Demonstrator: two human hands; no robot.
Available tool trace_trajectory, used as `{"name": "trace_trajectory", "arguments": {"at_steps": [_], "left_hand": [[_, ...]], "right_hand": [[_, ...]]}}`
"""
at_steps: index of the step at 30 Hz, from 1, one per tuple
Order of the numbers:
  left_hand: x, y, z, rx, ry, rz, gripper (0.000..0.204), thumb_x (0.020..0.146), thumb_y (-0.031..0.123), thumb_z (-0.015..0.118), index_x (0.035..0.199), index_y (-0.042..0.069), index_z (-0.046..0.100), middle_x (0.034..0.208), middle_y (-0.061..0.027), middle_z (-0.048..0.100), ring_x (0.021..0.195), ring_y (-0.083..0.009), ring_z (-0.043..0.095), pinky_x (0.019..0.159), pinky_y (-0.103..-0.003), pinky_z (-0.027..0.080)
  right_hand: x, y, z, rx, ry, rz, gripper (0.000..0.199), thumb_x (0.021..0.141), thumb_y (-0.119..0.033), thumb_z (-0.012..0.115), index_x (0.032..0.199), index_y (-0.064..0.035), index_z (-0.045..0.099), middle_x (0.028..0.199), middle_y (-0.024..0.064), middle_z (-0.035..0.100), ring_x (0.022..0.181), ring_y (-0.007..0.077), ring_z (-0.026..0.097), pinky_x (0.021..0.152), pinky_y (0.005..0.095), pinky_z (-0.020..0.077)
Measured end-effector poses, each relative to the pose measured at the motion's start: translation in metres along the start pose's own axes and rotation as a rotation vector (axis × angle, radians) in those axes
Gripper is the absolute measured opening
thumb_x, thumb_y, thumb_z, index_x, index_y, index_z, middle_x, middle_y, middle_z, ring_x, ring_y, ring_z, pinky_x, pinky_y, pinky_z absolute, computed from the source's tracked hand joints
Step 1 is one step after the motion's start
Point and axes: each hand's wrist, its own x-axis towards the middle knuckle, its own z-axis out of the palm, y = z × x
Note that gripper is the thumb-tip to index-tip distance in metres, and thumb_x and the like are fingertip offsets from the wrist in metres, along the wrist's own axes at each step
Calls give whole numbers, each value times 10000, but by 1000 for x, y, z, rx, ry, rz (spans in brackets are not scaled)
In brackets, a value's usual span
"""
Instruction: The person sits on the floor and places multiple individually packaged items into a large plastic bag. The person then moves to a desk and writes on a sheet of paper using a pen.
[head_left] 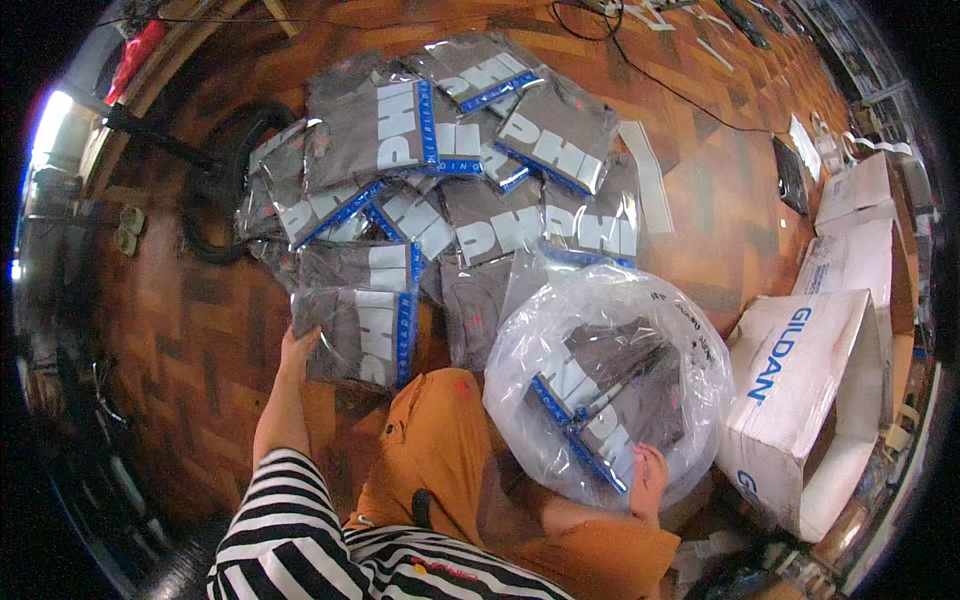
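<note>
My left hand reaches out to the floor and rests its fingers on the near left corner of a flat, clear-wrapped dark grey folded garment with white lettering and a blue stripe; the fingers lie on the wrapper's edge, but I cannot tell whether they are closed on it. That packet lies nearest me in a wide heap of like grey bagged garments spread overlapping across the reddish-brown herringbone parquet floor. My right hand is low at the near side of a large, crinkled transparent plastic bag, fingers curled against its lower edge, gripping the plastic as far as I can see. Inside that bag sit more grey garment packets stacked on edge. The bag leans against my knee in orange trousers. Just beside it on my right stands an open white cardboard carton with blue print, tipped on its side.
</note>
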Motion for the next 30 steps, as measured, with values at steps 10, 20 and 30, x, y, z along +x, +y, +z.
{"name": "trace_trajectory", "arguments": {"at_steps": [10, 20, 30], "left_hand": [[63, 38, 34, 396, 96, -122, 506, 696, 227, 868, 1063, -33, 636, 879, -64, 681, 765, -148, 630, 711, -323, 488], [-230, 324, 145, 1185, -434, 848, 430, 650, 291, 822, 936, 31, 633, 800, -155, 671, 779, -332, 667, 681, -409, 508], [-370, 417, 271, 1297, -993, 1500, 342, 677, 211, 711, 962, 74, 582, 743, -96, 643, 727, -327, 651, 683, -430, 487]], "right_hand": [[38, -32, -44, -110, -68, -132, 174, 918, -151, 618, 1007, -19, 688, 1047, 132, 671, 975, 311, 625, 879, 387, 480], [116, -182, -70, 201, -134, -489, 820, 711, -305, 847, 1378, -49, 444, 1378, 166, 488, 1275, 308, 471, 1074, 397, 353], [95, -175, -53, 833, -137, -105, 1028, 618, -201, 889, 1444, -44, 298, 1308, 129, 527, 1175, 243, 531, 1025, 375, 426]]}}
